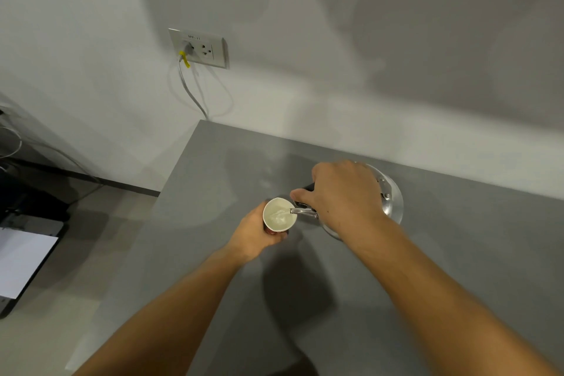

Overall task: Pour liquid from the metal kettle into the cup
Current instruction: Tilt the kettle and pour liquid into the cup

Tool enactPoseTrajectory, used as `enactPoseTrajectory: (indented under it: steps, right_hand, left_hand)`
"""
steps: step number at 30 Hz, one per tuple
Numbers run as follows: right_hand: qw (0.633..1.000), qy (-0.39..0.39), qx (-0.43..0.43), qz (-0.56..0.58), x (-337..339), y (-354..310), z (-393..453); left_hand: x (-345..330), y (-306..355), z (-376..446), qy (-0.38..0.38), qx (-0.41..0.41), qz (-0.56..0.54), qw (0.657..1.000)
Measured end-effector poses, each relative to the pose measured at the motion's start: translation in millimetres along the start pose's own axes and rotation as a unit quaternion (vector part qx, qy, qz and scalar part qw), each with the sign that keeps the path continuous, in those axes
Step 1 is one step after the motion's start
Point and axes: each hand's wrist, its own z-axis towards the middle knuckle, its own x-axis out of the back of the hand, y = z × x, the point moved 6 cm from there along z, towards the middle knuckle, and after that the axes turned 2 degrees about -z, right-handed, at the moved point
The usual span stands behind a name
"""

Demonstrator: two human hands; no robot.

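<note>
The cup (279, 214) is above the grey desk (457, 253), near its left part, and the left hand (254, 236) holds it from the near left side, with the fingers closed around its wall. The cup is white inside and red on the outer wall, which shows only a little under the rim. I cannot tell if its bottom touches the desk.

The kettle (392, 201) is just right of the cup, and it is tilted to the left. The right hand (343, 195) is closed on its dark handle (306, 188), and this hand covers most of the kettle body, so only the shiny right side and a part of the underside are visible. The spout (305, 212) reaches over the right rim of the cup, and clear liquid (280, 217) runs from it into the cup, where some liquid already lies.

Both forearms come from the near edge of the view, and the two hands are close to each other, with the cup and the spout between them.

On the far wall, a socket (200, 47) has a grey cable (190, 91) plugged in, with a yellow tie. On the left, well apart from the desk, a white sheet (21, 259) lies on a dark thing on the floor.
</note>
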Motion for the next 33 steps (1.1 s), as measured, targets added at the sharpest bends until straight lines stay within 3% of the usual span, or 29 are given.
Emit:
enactPoseTrajectory:
  steps: [26, 33]
  right_hand:
    - [1.0, 0.012, 0.012, -0.005, 1, -4, 3]
    - [0.997, -0.006, -0.033, 0.065, -3, 19, 4]
  left_hand:
    - [0, -1, 1, 0.005, -0.004, -0.002, 1.0]
    - [0, -2, 1, 0.005, -0.002, 0.007, 1.0]
